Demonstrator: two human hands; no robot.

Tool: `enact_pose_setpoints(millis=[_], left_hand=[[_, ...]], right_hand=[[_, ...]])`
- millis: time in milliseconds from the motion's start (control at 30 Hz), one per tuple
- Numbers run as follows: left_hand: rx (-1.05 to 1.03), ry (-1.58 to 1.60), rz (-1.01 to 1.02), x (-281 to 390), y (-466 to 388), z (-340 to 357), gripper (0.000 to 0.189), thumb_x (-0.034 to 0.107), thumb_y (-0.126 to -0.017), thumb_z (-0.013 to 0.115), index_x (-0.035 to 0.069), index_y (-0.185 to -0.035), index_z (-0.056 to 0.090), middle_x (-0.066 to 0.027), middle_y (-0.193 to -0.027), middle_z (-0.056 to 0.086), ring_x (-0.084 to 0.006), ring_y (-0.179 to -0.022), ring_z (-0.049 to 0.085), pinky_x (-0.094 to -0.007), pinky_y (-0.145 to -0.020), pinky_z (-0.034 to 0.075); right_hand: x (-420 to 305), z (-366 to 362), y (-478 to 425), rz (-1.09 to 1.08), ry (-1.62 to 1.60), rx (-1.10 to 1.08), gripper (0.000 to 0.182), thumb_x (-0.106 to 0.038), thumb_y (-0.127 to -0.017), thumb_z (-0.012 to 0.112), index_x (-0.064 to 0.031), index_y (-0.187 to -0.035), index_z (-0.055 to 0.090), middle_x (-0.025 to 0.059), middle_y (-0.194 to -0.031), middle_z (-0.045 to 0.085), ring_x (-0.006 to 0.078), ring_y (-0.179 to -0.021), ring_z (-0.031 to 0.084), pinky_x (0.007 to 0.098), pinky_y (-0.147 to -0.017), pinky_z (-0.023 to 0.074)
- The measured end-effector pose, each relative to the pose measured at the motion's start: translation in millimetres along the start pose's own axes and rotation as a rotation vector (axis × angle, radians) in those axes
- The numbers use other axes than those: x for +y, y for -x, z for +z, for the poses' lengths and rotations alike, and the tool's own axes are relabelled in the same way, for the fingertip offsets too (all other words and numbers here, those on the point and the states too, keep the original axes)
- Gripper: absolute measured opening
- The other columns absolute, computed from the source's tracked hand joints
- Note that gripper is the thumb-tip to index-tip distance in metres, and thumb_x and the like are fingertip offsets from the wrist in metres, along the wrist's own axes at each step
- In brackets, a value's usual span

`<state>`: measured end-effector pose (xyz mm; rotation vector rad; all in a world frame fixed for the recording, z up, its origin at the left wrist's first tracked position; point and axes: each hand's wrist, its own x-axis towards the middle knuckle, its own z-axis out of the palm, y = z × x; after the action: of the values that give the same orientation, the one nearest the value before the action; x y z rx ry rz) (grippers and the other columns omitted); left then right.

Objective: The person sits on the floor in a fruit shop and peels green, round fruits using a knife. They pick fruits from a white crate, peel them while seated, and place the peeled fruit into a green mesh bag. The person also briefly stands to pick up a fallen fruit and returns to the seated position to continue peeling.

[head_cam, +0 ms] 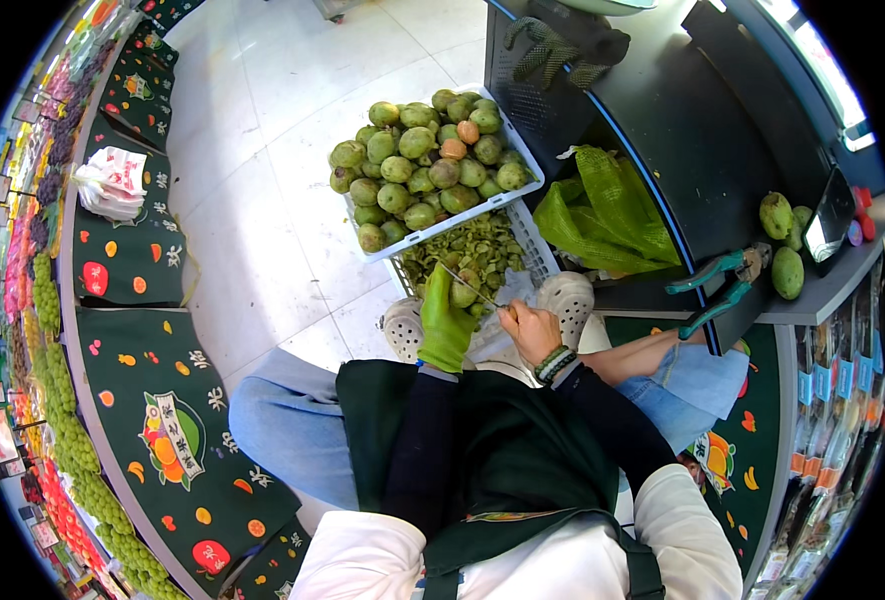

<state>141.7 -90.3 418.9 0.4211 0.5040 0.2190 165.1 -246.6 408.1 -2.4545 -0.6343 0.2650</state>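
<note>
My left hand (444, 322), in a bright green glove, holds a green-husked fruit (463, 293), probably a walnut, above a crate of husk pieces. Bare, with a braided bracelet at its wrist, my right hand (531, 330) grips the handle end of a thin metal blade (469, 285), whose far part reaches across the fruit at the glove. Below them is a light plastic crate (534, 238) of green husk pieces (496, 244). A white crate (442, 232) heaped with green-husked fruit (416, 142) rests against it, two bare brown walnuts (453, 148) on top.
On the dark counter (682, 112) at right lie teal-handled pliers or shears (727, 285), green fruits (788, 273), a phone (830, 217) and dotted work gloves (547, 54). A green mesh sack (600, 210) sits beneath. Fruit shelves (59, 405) line the left; clogs (567, 304) flank the crate.
</note>
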Motion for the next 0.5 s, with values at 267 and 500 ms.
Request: enact_pose_setpoints(millis=[267,500], left_hand=[[-0.05,-0.096,-0.161,7.3,-3.6,-4.0,0.05,0.046,-0.095,0.043,0.001,-0.106,0.06,-0.0132,-0.094,0.066,-0.0246,-0.076,0.065,-0.0371,-0.063,0.055],[0.04,-0.001,-0.077,-13.0,-2.8,-8.9,0.047,0.042,-0.095,0.041,-0.001,-0.103,0.059,-0.0132,-0.09,0.065,-0.0286,-0.077,0.065,-0.0399,-0.068,0.055]], right_hand=[[16.4,-12.5,-7.5,-0.136,-0.082,-0.16,0.035,-0.042,-0.088,0.054,-0.0072,-0.086,0.06,0.016,-0.065,0.061,0.0367,-0.063,0.06,0.0468,-0.056,0.0462],[6.2,12.6,0.7,-0.113,-0.024,-0.022,0.029,-0.034,-0.086,0.057,-0.0052,-0.082,0.055,0.0158,-0.066,0.059,0.0369,-0.063,0.059,0.0454,-0.056,0.0449]])
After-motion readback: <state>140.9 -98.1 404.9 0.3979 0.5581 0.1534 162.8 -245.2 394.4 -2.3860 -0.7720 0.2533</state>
